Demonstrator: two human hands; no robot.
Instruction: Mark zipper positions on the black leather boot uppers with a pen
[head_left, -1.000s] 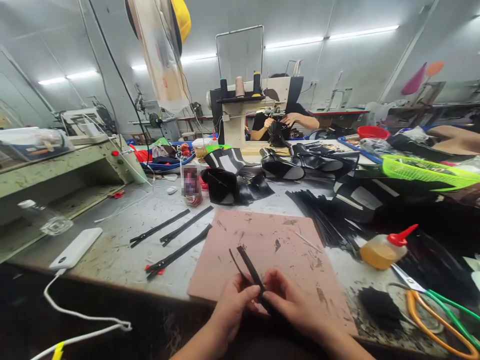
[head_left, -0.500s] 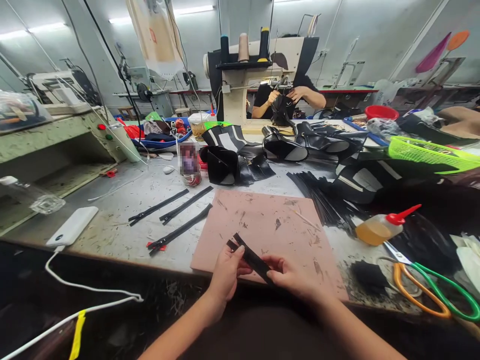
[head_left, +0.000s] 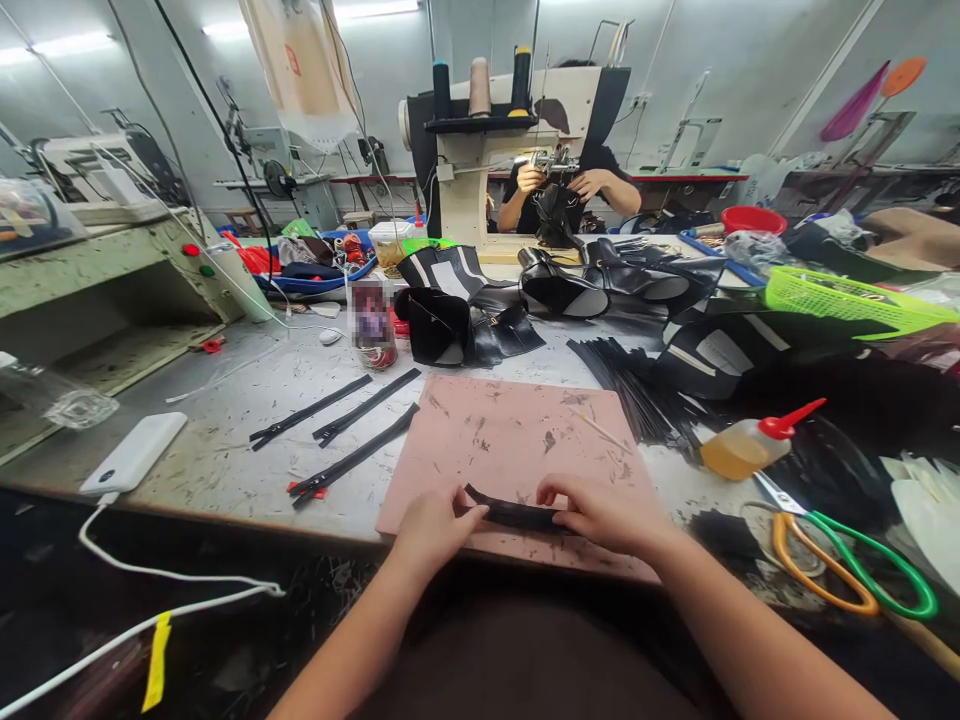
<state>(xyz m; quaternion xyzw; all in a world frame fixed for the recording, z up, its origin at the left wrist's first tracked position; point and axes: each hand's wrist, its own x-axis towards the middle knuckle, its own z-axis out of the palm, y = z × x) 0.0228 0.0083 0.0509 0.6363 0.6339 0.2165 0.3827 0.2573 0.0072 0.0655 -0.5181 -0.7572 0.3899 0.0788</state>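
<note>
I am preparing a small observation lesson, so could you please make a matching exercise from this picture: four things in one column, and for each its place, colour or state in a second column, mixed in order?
Column one
1. Black strip
2. Squeeze bottle
3. Scissors
4. Power bank

Column two
A. Partly orange, partly green
B. White, with a cable plugged in
C. Held between the left hand and the right hand
D. Containing amber liquid

Right pairs: 1-C, 2-D, 3-A, 4-B
</note>
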